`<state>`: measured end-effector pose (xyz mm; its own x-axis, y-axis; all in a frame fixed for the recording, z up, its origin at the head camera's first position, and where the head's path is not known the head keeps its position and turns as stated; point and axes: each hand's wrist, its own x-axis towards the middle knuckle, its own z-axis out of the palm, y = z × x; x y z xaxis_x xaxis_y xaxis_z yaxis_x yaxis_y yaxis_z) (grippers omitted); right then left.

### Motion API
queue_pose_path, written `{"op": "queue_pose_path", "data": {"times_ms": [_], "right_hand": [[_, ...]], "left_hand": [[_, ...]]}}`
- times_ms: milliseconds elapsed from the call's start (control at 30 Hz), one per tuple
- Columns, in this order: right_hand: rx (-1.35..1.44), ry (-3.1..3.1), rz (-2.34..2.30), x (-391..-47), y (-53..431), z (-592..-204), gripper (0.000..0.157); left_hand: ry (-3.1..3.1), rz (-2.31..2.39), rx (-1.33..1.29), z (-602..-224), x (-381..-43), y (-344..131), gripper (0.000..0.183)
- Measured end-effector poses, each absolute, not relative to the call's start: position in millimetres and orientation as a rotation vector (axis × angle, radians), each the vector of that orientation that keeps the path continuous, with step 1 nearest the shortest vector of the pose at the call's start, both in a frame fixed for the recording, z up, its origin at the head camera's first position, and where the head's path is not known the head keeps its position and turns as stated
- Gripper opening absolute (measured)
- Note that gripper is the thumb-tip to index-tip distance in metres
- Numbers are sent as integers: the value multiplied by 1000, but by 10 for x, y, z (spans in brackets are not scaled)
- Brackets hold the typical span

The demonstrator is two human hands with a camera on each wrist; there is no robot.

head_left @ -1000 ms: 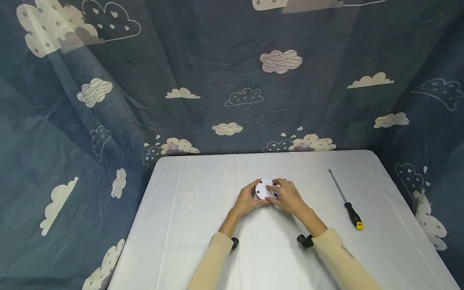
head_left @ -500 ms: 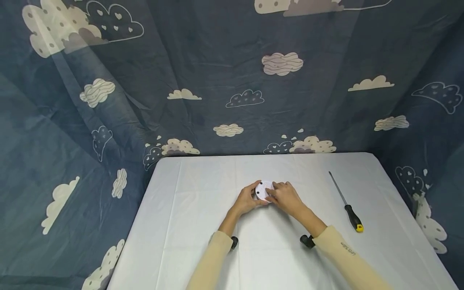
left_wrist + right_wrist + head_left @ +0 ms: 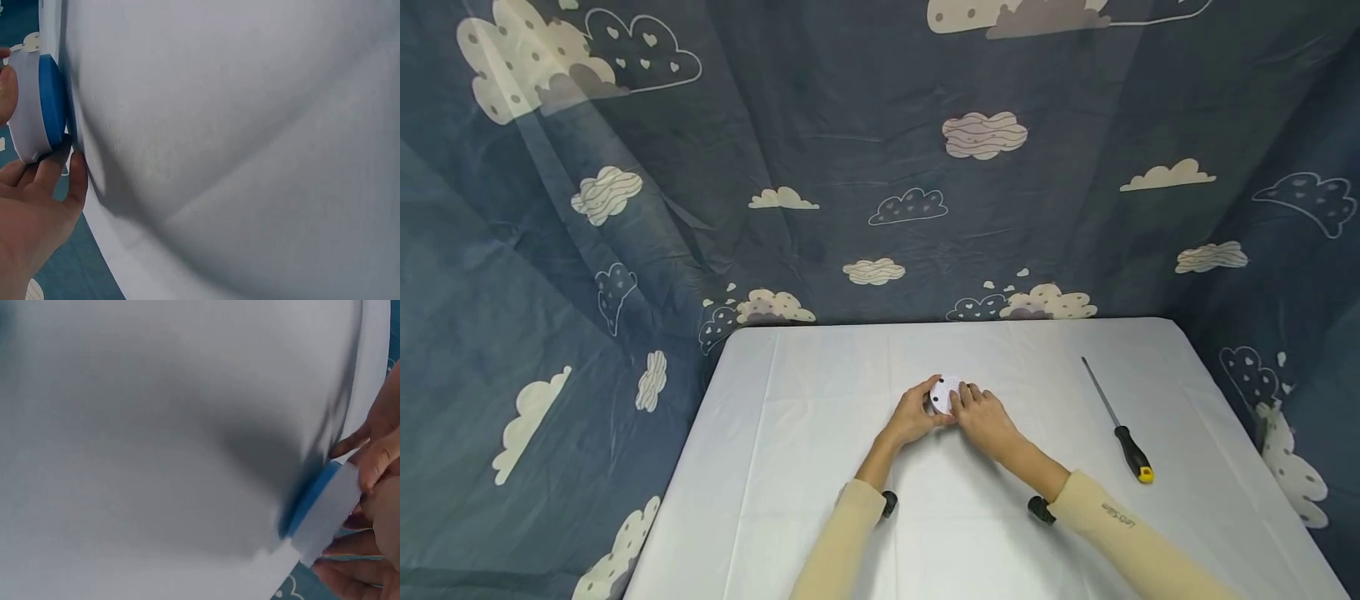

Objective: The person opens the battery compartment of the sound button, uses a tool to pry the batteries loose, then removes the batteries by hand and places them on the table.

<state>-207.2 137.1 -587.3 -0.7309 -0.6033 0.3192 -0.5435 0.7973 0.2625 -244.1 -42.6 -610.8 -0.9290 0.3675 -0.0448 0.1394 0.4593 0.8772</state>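
Observation:
A round white device [image 3: 943,393] with black spots and small holes on its top face sits between my hands above the table. The wrist views show its white side and a blue disc-shaped base [image 3: 53,100] facing the tabletop. My left hand [image 3: 913,415] grips the device from the left, thumb near the front and fingers behind. My right hand [image 3: 988,423] holds its right side, thumb and fingers bent over it and covering much of the top. In the right wrist view, fingers surround the white side [image 3: 328,512]. What lies under the right fingers is hidden.
To the right, a screwdriver [image 3: 1123,437] with a black and yellow handle lies on the white-covered table [image 3: 805,467]. Dark blue cloth [image 3: 820,125] with cloud prints hangs behind the table and at both sides. Black wrist mounts [image 3: 1040,509] sit at the sleeve cuffs.
My right hand has turned and its fingers have closed in over the device's right part, covering more of it. The left hand keeps its hold. The head view has shifted slightly.

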Motion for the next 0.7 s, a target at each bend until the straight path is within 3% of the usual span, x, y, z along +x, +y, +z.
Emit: {"op": "queue_pose_path", "data": {"times_ms": [133, 433, 700], "right_hand": [[871, -2560, -220, -2057, 1377, -5920, 38], [878, -2535, -9, -2105, 1399, -5977, 19], [753, -2580, 224, -2066, 1420, -5985, 20]], "left_hand": [[2479, 1481, 439, -6111, -2434, -411, 90], [2423, 1576, 425, -6145, -2425, -427, 89], [2429, 1563, 414, -6137, -2427, -434, 91]]}}
